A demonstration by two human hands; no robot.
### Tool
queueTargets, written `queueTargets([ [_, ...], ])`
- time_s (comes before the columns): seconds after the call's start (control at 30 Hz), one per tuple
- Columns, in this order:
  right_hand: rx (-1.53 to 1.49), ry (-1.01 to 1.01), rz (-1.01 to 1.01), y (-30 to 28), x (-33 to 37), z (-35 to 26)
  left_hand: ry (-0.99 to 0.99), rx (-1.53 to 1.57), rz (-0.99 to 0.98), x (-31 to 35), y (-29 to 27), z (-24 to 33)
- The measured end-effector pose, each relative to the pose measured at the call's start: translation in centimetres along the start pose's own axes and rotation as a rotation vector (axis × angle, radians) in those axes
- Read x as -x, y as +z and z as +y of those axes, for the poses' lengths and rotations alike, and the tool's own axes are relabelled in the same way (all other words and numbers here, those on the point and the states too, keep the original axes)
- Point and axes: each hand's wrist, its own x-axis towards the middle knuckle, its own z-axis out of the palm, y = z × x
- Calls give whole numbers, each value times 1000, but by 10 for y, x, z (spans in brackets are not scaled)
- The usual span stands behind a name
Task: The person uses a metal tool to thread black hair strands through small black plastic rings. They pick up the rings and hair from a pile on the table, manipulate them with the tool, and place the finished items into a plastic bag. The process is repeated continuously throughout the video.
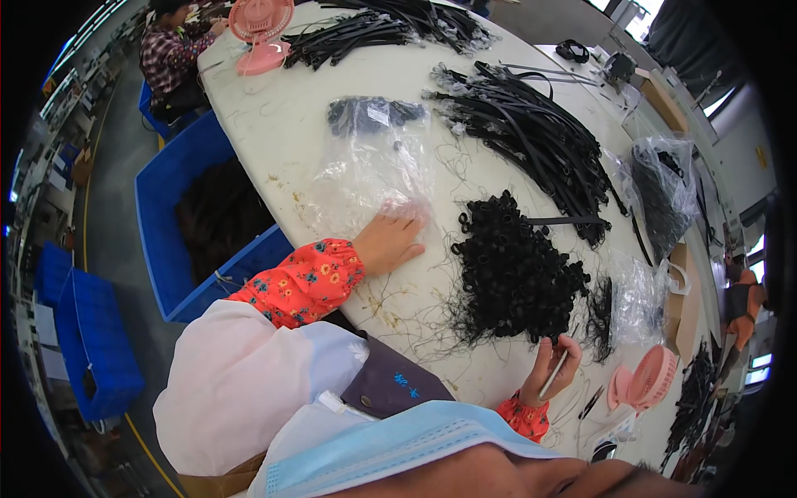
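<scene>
My left hand (387, 246) lies flat, fingers stretched, at the near end of a clear plastic bag (365, 170). Small dark pieces are gathered at the bag's far end. In my right hand (541, 371) is a slim silver tool (554, 376), held like a pen; its exact kind I cannot make out. That hand is at the near edge of a heap of small black loops (519, 270), with loose black threads around it. My fingertips come close to the heap; whether they touch a loop is unclear.
Long black straps (531, 137) lie beyond the heap, with more bundles at the far end. A pink fan (652, 379) and small dark snips (591, 402) are at right. Blue bins (158, 249) stand left of the white table (257, 137). Another person (172, 62) sits far left.
</scene>
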Motion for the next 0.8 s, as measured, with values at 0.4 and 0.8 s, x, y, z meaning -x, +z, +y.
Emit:
queueTargets([
  [0.4,0,-23,-6,7,-1,-22,37,-148,148,2,13,18],
  [0.8,-125,-125,-141,11,5,-46,199,1300,-130,27,-14,144],
])
